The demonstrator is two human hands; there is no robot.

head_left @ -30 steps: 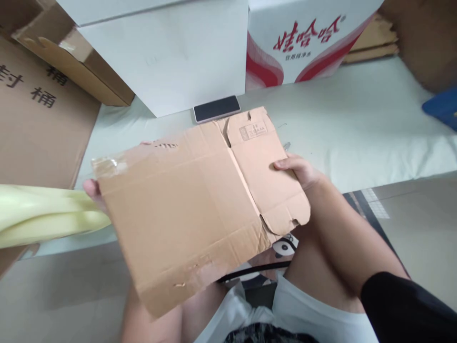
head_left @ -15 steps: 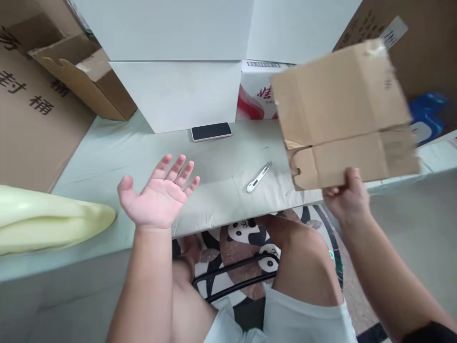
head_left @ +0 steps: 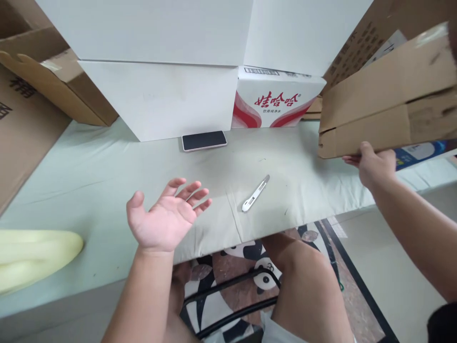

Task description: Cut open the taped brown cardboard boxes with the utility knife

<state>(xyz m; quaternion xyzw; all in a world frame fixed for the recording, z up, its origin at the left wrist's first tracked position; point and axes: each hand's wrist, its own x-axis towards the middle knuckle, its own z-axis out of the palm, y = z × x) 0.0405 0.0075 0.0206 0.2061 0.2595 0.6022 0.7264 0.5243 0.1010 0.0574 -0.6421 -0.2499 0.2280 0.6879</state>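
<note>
My right hand (head_left: pixel 376 164) grips the lower edge of a flattened brown cardboard box (head_left: pixel 378 105) at the right side of the head view. The cardboard is tilted, with fold creases across it and a bit of tape at its top corner. Palm up and fingers spread, my left hand (head_left: pixel 167 216) hovers over the front part of the cloth-covered table (head_left: pixel 117 190), holding nothing. Between the hands a white utility knife (head_left: pixel 255 193) lies on the cloth. Behind it a phone (head_left: pixel 204 141) rests with its dark screen up.
White boxes (head_left: pixel 157 95) rise at the back, beside a white and red carton (head_left: pixel 278 102). An open brown box (head_left: pixel 67 85) stands at the back left. A pale yellow object (head_left: pixel 39 257) lies at the left. Blue packaging (head_left: pixel 421 153) sits behind the cardboard.
My right hand has carried the flattened cardboard box to the right and tilted it, uncovering the red and white carton. The view has shifted; my left hand stays open.
</note>
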